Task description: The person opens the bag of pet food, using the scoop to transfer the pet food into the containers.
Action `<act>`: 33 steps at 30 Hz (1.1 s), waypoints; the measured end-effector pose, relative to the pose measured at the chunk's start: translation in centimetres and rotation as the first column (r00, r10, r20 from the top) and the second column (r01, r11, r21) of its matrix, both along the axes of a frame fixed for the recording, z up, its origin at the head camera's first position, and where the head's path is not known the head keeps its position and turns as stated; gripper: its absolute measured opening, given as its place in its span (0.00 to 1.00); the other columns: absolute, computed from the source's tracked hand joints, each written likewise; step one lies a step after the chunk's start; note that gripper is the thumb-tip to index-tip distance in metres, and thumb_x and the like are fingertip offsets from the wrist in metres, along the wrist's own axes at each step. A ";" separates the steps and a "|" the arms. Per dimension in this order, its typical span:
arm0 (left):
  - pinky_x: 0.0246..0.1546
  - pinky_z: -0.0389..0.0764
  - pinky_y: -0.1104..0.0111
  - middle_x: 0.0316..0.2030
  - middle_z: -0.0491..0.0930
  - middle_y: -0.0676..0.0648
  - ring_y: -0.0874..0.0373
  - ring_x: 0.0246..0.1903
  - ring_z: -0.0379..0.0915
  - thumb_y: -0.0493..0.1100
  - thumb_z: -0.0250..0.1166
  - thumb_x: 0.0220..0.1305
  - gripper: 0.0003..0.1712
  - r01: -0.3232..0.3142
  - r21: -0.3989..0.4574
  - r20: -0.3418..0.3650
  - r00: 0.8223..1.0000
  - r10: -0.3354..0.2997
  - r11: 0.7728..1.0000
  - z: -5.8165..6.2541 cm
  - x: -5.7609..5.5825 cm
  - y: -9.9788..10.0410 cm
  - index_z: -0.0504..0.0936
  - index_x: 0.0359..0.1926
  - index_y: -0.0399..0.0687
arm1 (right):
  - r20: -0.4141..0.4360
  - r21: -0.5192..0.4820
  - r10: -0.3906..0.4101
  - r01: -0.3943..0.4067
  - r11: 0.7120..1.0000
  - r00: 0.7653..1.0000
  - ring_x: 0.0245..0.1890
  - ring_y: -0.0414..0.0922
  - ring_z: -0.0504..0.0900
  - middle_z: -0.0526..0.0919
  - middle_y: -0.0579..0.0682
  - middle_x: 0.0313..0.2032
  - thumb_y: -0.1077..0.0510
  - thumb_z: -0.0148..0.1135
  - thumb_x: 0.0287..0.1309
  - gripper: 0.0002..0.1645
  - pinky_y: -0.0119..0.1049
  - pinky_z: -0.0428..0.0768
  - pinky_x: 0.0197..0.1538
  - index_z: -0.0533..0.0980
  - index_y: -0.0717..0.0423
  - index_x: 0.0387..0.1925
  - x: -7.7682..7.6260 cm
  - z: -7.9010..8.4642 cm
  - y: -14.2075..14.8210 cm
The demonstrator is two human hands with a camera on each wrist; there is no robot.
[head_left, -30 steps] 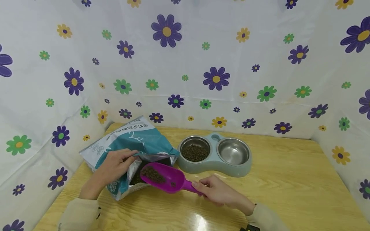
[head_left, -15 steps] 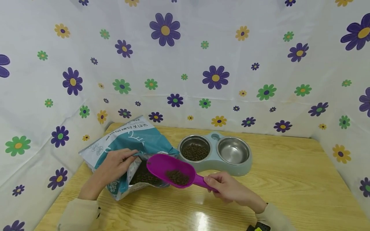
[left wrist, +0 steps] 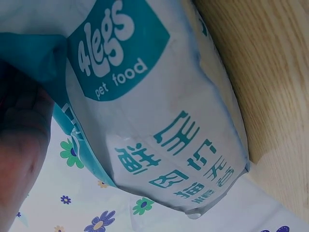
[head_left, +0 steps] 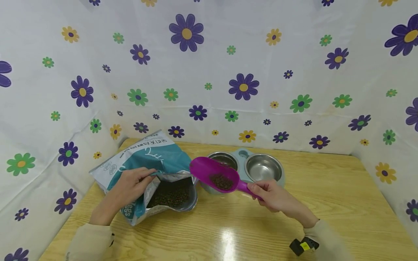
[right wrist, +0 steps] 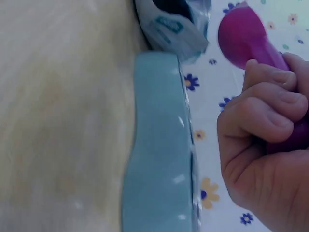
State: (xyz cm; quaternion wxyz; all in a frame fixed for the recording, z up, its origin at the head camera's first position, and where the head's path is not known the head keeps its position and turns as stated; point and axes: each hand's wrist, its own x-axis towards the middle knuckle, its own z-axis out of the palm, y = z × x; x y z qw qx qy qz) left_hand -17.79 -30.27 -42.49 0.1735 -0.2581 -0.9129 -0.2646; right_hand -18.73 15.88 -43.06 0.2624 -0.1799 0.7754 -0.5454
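Note:
My right hand [head_left: 269,195] grips the handle of a magenta scoop [head_left: 204,170], its fingers curled round it in the right wrist view too. Brown kibble [head_left: 222,181] lies at the handle end of the scoop, which hangs over the left steel bowl and partly hides it. With thumb and fingers my left hand [head_left: 132,186] pinches the upper edge of the pet food bag's mouth. That teal and white pet food bag [head_left: 163,152] lies on its side, mouth open, with more kibble visible inside. In the left wrist view, the bag [left wrist: 145,125] fills the middle.
A pale blue double feeder [head_left: 243,154] stands on the wooden table [head_left: 326,203] right of the bag. Its right steel bowl [head_left: 264,168] shows a bare bottom. A white flowered cloth [head_left: 209,69] hangs behind and at both sides.
My right hand has lifted the scoop of kibble out of the bag's mouth and carried it right to the left bowl. Kibble slid toward the handle. My left hand stays put.

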 end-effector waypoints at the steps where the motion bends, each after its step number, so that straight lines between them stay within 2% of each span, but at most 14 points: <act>1: 0.21 0.67 0.74 0.29 0.83 0.54 0.75 0.21 0.61 0.30 0.63 0.69 0.13 -0.001 -0.001 0.000 1.000 0.001 1.000 0.0 0.0 0.0 0.88 0.51 0.38 | -0.015 0.026 -0.014 0.015 1.000 1.000 0.12 0.35 0.54 0.63 0.42 0.16 0.41 0.50 0.78 0.34 0.27 0.57 0.16 0.72 0.72 0.36 -0.3 0.2 0.4; 8: 0.22 0.67 0.74 0.31 0.84 0.53 0.75 0.22 0.62 0.30 0.63 0.70 0.14 0.003 -0.002 0.011 1.000 -0.003 1.000 0.1 -0.1 0.0 0.88 0.52 0.37 | -0.051 0.217 -0.101 0.110 0.970 0.994 0.12 0.39 0.52 0.62 0.42 0.15 0.35 0.54 0.73 0.36 0.30 0.56 0.17 0.74 0.66 0.32 -2.1 2.4 3.1; 16: 0.22 0.67 0.74 0.32 0.85 0.52 0.74 0.22 0.62 0.32 0.62 0.71 0.14 -0.025 -0.014 0.045 0.999 0.026 1.000 0.1 0.0 0.0 0.87 0.53 0.38 | -0.125 0.388 -0.073 0.116 0.914 0.989 0.13 0.38 0.53 0.63 0.42 0.15 0.33 0.57 0.70 0.32 0.30 0.56 0.18 0.78 0.58 0.30 -3.7 5.0 3.9; 19: 0.23 0.68 0.74 0.32 0.85 0.52 0.74 0.22 0.63 0.31 0.63 0.70 0.14 -0.018 -0.008 0.034 0.999 0.019 1.000 0.3 0.1 0.0 0.87 0.53 0.37 | -0.170 0.465 -0.038 0.114 0.878 0.985 0.13 0.38 0.55 0.63 0.41 0.15 0.31 0.59 0.68 0.30 0.30 0.57 0.18 0.80 0.53 0.30 -4.5 6.0 3.4; 24: 0.22 0.67 0.74 0.32 0.85 0.52 0.75 0.22 0.62 0.31 0.63 0.69 0.14 -0.011 0.003 0.026 1.000 0.011 1.000 0.6 0.3 0.0 0.87 0.53 0.35 | -0.229 0.557 0.024 0.110 0.823 0.973 0.14 0.39 0.59 0.62 0.41 0.15 0.32 0.60 0.67 0.30 0.31 0.60 0.19 0.80 0.53 0.27 -5.7 7.6 2.3; 27: 0.21 0.66 0.74 0.29 0.83 0.54 0.75 0.21 0.61 0.31 0.63 0.70 0.14 -0.010 0.007 0.031 0.999 0.010 1.000 0.4 0.2 0.1 0.88 0.53 0.37 | -0.291 0.605 0.073 0.124 0.787 0.954 0.16 0.39 0.61 0.62 0.41 0.15 0.34 0.61 0.67 0.30 0.31 0.62 0.22 0.76 0.52 0.20 -5.9 8.4 1.4; 30: 0.21 0.66 0.74 0.27 0.81 0.55 0.75 0.20 0.59 0.31 0.63 0.70 0.13 -0.002 0.009 0.024 1.000 0.002 1.000 0.2 0.2 0.1 0.88 0.52 0.37 | -0.360 0.659 0.119 0.161 0.735 0.925 0.17 0.39 0.65 0.63 0.41 0.14 0.36 0.62 0.67 0.31 0.32 0.64 0.24 0.73 0.51 0.15 -5.8 9.0 0.2; 33: 0.21 0.66 0.74 0.28 0.81 0.55 0.75 0.20 0.60 0.31 0.63 0.70 0.13 -0.003 0.006 0.027 1.000 0.003 1.000 0.2 0.1 0.1 0.88 0.52 0.37 | -0.406 0.692 0.144 0.201 0.694 0.903 0.18 0.40 0.67 0.66 0.43 0.15 0.38 0.63 0.67 0.29 0.32 0.65 0.24 0.77 0.52 0.18 -5.5 9.6 -1.0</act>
